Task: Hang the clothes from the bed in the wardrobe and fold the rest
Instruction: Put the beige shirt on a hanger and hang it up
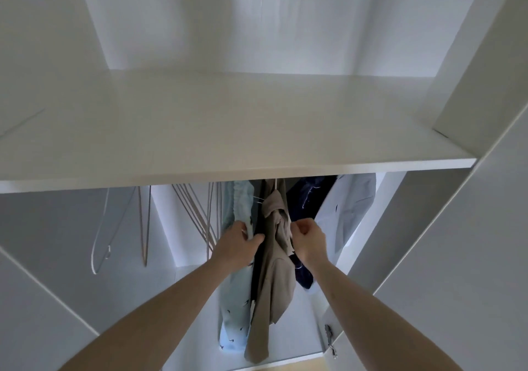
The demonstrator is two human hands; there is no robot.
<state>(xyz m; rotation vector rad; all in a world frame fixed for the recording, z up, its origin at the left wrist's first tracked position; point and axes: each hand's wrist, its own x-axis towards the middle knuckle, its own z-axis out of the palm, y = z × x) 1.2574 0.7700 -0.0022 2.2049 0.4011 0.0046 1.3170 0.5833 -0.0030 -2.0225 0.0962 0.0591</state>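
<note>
A beige shirt (271, 290) hangs on a hanger under the white wardrobe shelf (228, 147), between a light blue patterned garment (234, 310) and a dark navy garment (308, 199). My left hand (240, 242) grips the edge of the light blue garment just left of the beige shirt. My right hand (307, 235) has its fingers curled and pinches the beige shirt's fabric near the collar. A pale blue shirt (345, 210) hangs furthest right. The rail and the hanger hooks are hidden behind the shelf.
Several bare wire hangers (200, 219) hang to the left of the clothes, with one white hanger (100, 245) further left. The open wardrobe door (457, 242) with a metal hinge (330, 339) stands at the right. White side panels frame the compartment.
</note>
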